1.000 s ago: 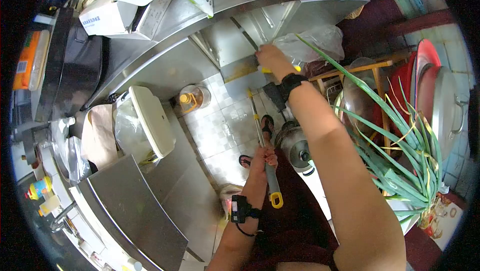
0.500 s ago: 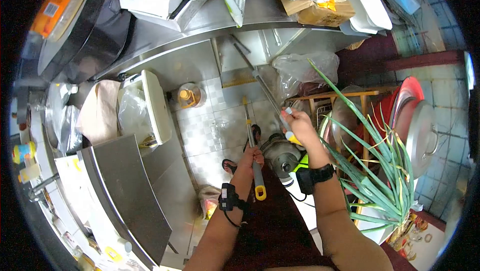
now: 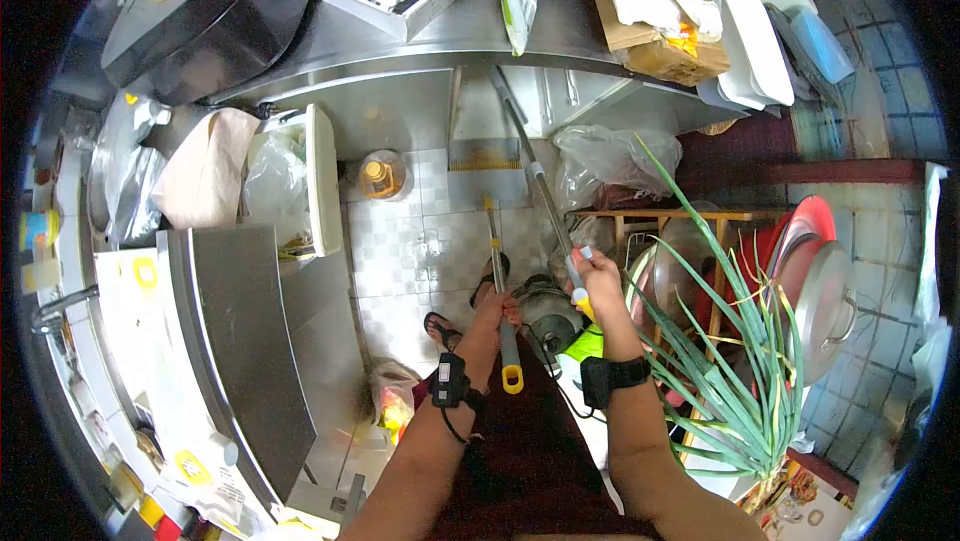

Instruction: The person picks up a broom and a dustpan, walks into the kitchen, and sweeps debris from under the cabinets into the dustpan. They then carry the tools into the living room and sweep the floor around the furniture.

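Observation:
My left hand (image 3: pixel 502 313) is closed around the grey handle of a long-handled dustpan (image 3: pixel 470 187). The pan lies on the tiled floor, its comb teeth facing the recess under the counter. My right hand (image 3: pixel 597 283) grips the upper part of a grey pole (image 3: pixel 540 176) with a yellow end, probably a broom. This pole slants away past the right side of the dustpan. Its far end reaches beneath the counter edge, where the head cannot be made out.
A steel counter (image 3: pixel 400 49) with boxes spans the far side. On the floor stand a yellow-capped bottle (image 3: pixel 381 177) and a plastic bag (image 3: pixel 392 391). Spring onions (image 3: pixel 745 391) and pot lids (image 3: pixel 825 311) are at my right, a steel cabinet (image 3: pixel 235 341) at my left.
The view has tilted and shifted slightly. The far end of the grey pole has swung a little to the right, and a short dark bar near it no longer shows. Both hands keep their grips.

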A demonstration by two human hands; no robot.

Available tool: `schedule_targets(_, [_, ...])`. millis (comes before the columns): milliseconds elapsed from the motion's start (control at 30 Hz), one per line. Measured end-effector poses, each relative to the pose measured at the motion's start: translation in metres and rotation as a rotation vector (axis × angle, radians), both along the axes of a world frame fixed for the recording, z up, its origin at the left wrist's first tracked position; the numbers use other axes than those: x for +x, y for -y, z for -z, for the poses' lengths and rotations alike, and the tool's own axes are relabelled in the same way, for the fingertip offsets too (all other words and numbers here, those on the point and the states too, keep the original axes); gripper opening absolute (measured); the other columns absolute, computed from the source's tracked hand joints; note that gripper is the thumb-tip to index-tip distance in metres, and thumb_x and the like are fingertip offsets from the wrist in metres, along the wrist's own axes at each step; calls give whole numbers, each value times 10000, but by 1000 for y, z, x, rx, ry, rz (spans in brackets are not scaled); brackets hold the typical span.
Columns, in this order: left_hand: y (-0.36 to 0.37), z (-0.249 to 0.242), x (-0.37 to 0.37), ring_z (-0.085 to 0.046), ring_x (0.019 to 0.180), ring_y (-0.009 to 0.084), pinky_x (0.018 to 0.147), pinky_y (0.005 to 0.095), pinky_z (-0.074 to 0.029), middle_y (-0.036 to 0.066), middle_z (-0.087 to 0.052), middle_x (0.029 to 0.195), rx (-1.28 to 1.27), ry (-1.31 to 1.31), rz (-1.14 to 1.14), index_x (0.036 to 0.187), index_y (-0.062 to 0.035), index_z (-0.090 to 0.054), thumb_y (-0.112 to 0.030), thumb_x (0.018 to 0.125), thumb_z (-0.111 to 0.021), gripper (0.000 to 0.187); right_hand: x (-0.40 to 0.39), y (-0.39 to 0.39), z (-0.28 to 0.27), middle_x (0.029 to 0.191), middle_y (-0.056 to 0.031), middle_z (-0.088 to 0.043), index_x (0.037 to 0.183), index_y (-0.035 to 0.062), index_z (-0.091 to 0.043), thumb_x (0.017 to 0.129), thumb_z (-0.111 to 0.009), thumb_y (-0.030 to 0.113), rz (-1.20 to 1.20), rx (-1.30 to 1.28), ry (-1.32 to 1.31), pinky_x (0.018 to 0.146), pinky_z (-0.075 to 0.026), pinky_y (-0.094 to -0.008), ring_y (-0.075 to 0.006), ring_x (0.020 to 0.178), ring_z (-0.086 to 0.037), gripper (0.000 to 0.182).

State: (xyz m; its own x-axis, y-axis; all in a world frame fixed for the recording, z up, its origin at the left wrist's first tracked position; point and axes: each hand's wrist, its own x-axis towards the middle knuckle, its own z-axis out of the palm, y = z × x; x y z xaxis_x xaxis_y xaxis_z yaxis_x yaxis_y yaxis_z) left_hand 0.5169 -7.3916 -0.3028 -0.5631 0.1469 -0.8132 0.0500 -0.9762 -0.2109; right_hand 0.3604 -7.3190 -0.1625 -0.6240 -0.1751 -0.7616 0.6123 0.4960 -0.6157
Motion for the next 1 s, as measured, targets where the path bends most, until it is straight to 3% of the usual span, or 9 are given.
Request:
schedule_targets(100, [5,-29,-6,-353,443,87,371,230,-332,-9,-362,582,-27,1,-20,804,-122,-355,-69,848,-470,134,-7,-31,105,692,-106,-579,955,47,-575,850,-546,296,-188,-42,-325,399,-413,-331,-200,500,-546,271])
schedule_targets(233, [0,-17,-7,-350,435,89,362,234,-333,-8,-359,574,1,-75,-31,792,-127,-342,-56,840,-471,155,-4,18,15,645,-86,-574,973,81,-539,844,-549,333,67,-105,69,331,-372,-298,-175,445,-520,283])
schedule_targets(300, [4,-39,-8,-353,430,90,357,235,-336,-3,-363,568,-8,-58,-54,797,-124,-342,-58,840,-471,152,-25,10,-7,572,-73,-532,975,127,-493,839,-554,307,55,-138,144,295,-299,-258,-144,345,-428,234])
schedule_targets(367, [4,-43,-9,-357,426,92,354,236,-339,1,-367,563,-43,-61,-65,801,-120,-343,-61,841,-471,147,-38,12,-21,597,-105,-564,947,82,-519,840,-539,303,-80,-86,98,366,-388,-314,-227,409,-488,247])
schedule_targets(467, [-2,-33,-8,-366,423,96,352,237,-344,6,-373,557,-100,-77,-69,805,-111,-347,-68,845,-468,135,-62,34,13,820,-191,-621,948,25,-557,828,-542,286,-749,254,-740,605,-489,-412,-343,702,-604,288])
schedule_targets(533, [0,-47,-10,-369,421,100,351,238,-347,9,-377,558,-99,-68,-83,806,-105,-351,-75,850,-465,125,-81,66,13,845,-178,-618,972,10,-569,815,-523,265,-904,480,-754,791,-442,-424,-389,847,-556,303])
schedule_targets(700, [12,-124,-4,-414,575,78,527,196,-331,-28,-429,652,-613,-145,235,762,-98,-473,-283,887,-439,226,-130,79,22,904,-192,-610,934,13,-605,810,-516,256,-1148,555,-730,807,-442,-430,-372,897,-563,287])
schedule_targets(867, [11,-96,-16,-356,431,96,386,235,-344,-1,-385,567,-240,-18,56,808,-99,-368,-88,860,-452,99,-126,66,-31,913,-195,-613,881,18,-637,777,-489,130,-1428,755,-774,752,-486,-396,-345,867,-594,213])
schedule_targets(1000, [10,-91,-21,-358,441,89,386,234,-346,-5,-395,578,-73,27,-31,799,-105,-368,-73,858,-442,99,-101,60,-61,997,-167,-604,937,31,-636,799,-471,88,-1504,821,-678,774,-486,-394,-325,919,-591,222])
